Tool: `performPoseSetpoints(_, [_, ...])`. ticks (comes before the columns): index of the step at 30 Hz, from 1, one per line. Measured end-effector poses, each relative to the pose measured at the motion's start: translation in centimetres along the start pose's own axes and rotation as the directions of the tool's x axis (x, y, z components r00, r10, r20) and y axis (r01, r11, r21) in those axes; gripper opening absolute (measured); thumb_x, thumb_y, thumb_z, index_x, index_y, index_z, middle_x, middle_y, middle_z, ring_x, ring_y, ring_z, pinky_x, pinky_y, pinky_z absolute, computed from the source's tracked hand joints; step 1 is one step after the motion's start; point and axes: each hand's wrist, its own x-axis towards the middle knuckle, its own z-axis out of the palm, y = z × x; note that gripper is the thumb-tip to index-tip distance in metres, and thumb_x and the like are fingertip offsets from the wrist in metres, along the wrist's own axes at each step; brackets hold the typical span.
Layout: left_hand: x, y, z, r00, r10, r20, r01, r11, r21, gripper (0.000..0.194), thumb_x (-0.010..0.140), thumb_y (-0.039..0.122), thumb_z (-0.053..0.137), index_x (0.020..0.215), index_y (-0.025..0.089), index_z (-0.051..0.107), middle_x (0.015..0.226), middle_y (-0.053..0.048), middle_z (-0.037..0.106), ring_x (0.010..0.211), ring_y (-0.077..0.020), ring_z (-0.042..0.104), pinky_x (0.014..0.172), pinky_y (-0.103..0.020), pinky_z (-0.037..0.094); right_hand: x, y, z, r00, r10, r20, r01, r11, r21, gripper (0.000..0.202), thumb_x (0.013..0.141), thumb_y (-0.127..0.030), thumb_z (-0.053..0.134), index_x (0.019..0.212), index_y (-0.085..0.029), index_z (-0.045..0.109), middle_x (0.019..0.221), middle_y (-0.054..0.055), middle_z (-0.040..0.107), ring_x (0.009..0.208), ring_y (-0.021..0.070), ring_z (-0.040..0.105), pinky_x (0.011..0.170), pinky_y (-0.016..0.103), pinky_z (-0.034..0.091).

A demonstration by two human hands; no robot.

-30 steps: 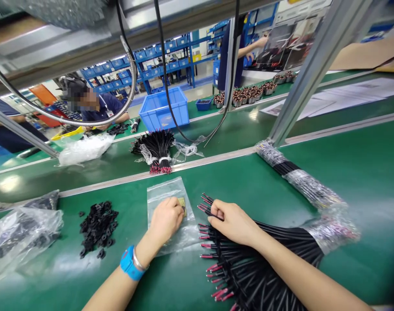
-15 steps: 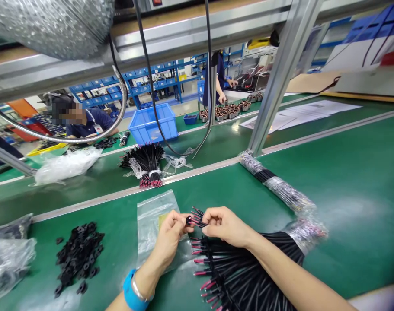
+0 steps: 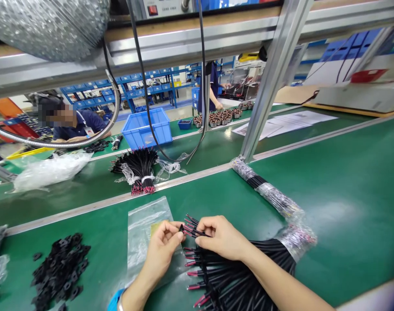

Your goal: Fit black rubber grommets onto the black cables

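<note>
My left hand (image 3: pixel 164 244) pinches a small black rubber piece (image 3: pixel 181 228) between thumb and fingertips, right at the pink wire ends. Several black cables (image 3: pixel 193 224) with stripped pink and red tips are gripped by my right hand (image 3: pixel 219 235), their ends pointing left toward the piece. Below the right forearm a fanned bundle of black cables (image 3: pixel 238 276) lies on the green bench, black pieces showing near many of its tips. Under my left hand is a clear plastic zip bag (image 3: pixel 138 242). To the left lies a pile of loose black rubber pieces (image 3: pixel 59 270).
Plastic wrap (image 3: pixel 274 201) binds the cable bundle's far end, by a metal post (image 3: pixel 264 82). Behind the bench rail are tied cables (image 3: pixel 140 168), a blue crate (image 3: pixel 148 127) and a white plastic bag (image 3: pixel 50 168). Black cords (image 3: pixel 148 86) hang down. Two people sit or stand beyond.
The whole view has shifted, so the bench items appear lower and further left. Both hands stay together at the cable tips; my left hand has turned slightly around the black piece.
</note>
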Motion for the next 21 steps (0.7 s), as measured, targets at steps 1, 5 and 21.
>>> performPoseSetpoints(1, [0.0, -0.2, -0.1, 1.000, 0.003, 0.001, -0.003, 1.000, -0.005, 0.023, 0.069, 0.027, 0.078, 0.077, 0.016, 0.059, 0.099, -0.006, 0.067, 0.085, -0.0155, 0.062, 0.079, -0.028, 0.051, -0.1, -0.1, 0.0, 1.000, -0.011, -0.008, 0.011, 1.000, -0.027, 0.006, 0.071, -0.022, 0.064, 0.068, -0.017, 0.061, 0.052, -0.007, 0.044, 0.050, 0.0070, 0.035, 0.047, 0.019, 0.024])
performPoseSetpoints(5, [0.0, -0.9, 0.5, 0.999, -0.015, 0.045, 0.017, 0.999, -0.049, 0.035, 0.059, 0.021, 0.085, 0.085, 0.017, 0.063, 0.082, -0.002, 0.067, 0.074, -0.0128, 0.061, 0.069, -0.023, 0.050, -0.6, -0.8, -0.1, 0.998, -0.064, -0.017, 0.063, 0.994, -0.087, 0.006, 0.072, -0.021, 0.061, 0.068, -0.017, 0.062, 0.055, -0.006, 0.046, 0.051, 0.0073, 0.037, 0.047, 0.019, 0.026])
performPoseSetpoints(21, [-0.4, -1.1, 2.3, 1.000, 0.019, 0.011, -0.020, 0.996, 0.086, 0.026, 0.045, 0.020, 0.090, 0.061, 0.015, 0.070, 0.070, 0.000, 0.063, 0.064, -0.0117, 0.058, 0.061, -0.022, 0.046, -1.7, -1.8, -1.4, 0.950, -0.292, 0.115, 0.313, 0.895, -0.317, 0.011, 0.087, -0.019, 0.048, 0.078, -0.019, 0.053, 0.071, -0.001, 0.056, 0.064, 0.0125, 0.048, 0.063, 0.024, 0.034])
